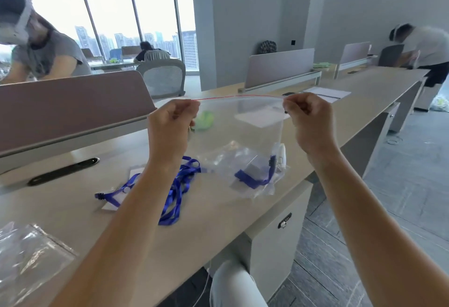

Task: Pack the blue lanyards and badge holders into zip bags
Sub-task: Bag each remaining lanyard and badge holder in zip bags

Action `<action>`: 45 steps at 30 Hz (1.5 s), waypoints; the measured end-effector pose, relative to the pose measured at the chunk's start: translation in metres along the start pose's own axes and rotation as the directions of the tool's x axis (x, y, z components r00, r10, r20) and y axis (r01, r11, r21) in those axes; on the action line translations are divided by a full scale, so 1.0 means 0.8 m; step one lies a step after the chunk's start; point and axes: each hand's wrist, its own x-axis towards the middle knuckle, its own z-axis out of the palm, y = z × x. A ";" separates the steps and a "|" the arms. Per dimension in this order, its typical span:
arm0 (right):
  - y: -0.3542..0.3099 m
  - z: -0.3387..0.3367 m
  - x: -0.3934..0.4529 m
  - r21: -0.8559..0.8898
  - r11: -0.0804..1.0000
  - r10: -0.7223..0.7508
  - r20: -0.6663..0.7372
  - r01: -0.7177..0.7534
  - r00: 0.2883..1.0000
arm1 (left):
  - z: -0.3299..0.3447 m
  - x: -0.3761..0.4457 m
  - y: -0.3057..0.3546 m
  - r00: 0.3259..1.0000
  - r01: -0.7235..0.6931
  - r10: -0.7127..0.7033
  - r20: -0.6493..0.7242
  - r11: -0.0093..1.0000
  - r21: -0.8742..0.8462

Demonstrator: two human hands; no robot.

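i see my left hand (173, 122) and right hand (307, 118) each pinching a top corner of a clear zip bag (239, 134), stretching its red-lined mouth taut above the desk (218, 209); a blue lanyard and badge holder (257, 173) sit in the bag's bottom, at about five o'clock from my left hand. loose blue lanyards (177, 192) lie on the desk at six o'clock below my left hand, with another badge holder (116, 195) toward eight o'clock, and i can read no writing or labels anywhere.
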 end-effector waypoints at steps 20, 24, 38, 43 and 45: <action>0.221 0.165 0.137 -0.210 0.963 0.204 0.147 -0.171 0.968 | 0.051 0.092 -0.236 0.992 -0.128 0.090 0.091 0.706 0.696; 0.269 0.198 0.131 -0.250 0.946 0.269 0.245 -0.207 0.932 | 0.049 0.110 -0.296 0.991 -0.109 0.000 0.132 0.566 0.817; 0.230 0.238 0.052 -0.363 0.932 0.231 0.546 -0.020 0.805 | -0.039 0.091 -0.268 0.984 -0.076 -0.098 0.152 0.533 0.842; 0.192 0.282 -0.023 -0.320 0.947 0.183 0.620 0.033 0.763 | -0.125 0.057 -0.237 0.987 -0.043 -0.105 0.121 0.553 0.832; 0.182 0.306 -0.056 -0.291 0.956 0.173 0.665 0.039 0.726 | -0.161 0.042 -0.230 0.987 -0.025 -0.121 0.109 0.550 0.835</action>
